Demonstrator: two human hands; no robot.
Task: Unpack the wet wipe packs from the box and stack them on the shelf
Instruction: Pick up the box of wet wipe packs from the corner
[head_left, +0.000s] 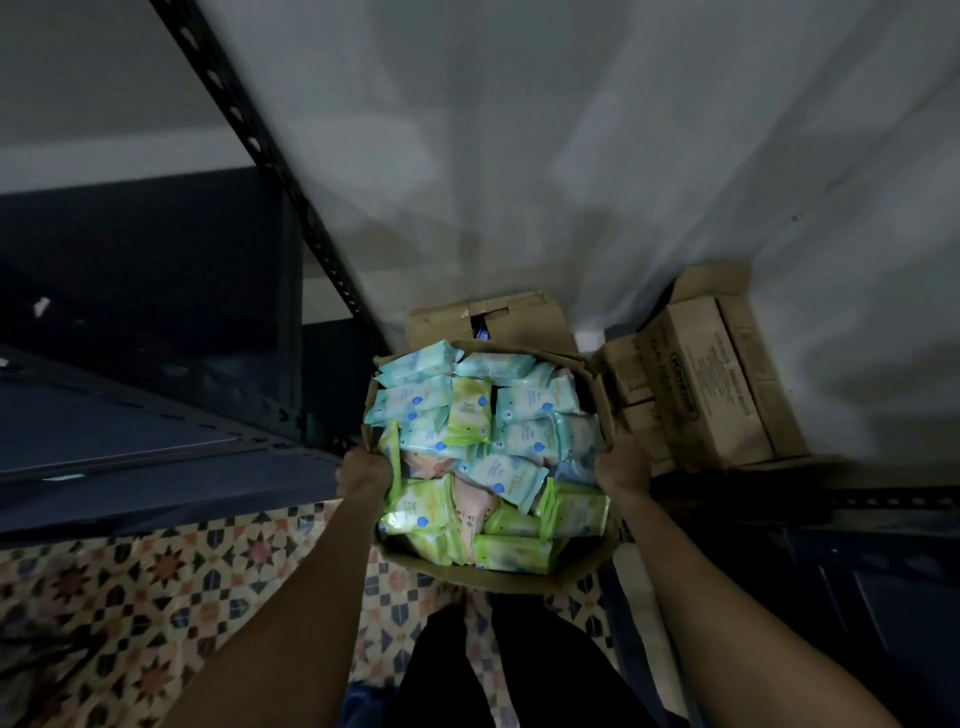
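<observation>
An open cardboard box (498, 576) hangs in front of me above the floor, filled with several wet wipe packs (483, 447) in pale blue, green and pink wrappers. My left hand (363, 475) grips the box's left rim with curled fingers. My right hand (621, 470) grips the right rim the same way. A dark metal shelf (130, 441) with a perforated upright (270, 171) stands at the left, its boards bare in view.
Two more cardboard boxes stand behind the held one: a taped box (493, 317) and an opened box (711, 384) at the right against the white wall. Patterned floor tiles (156, 597) lie below. A dark cabinet edge (831, 571) is at the lower right.
</observation>
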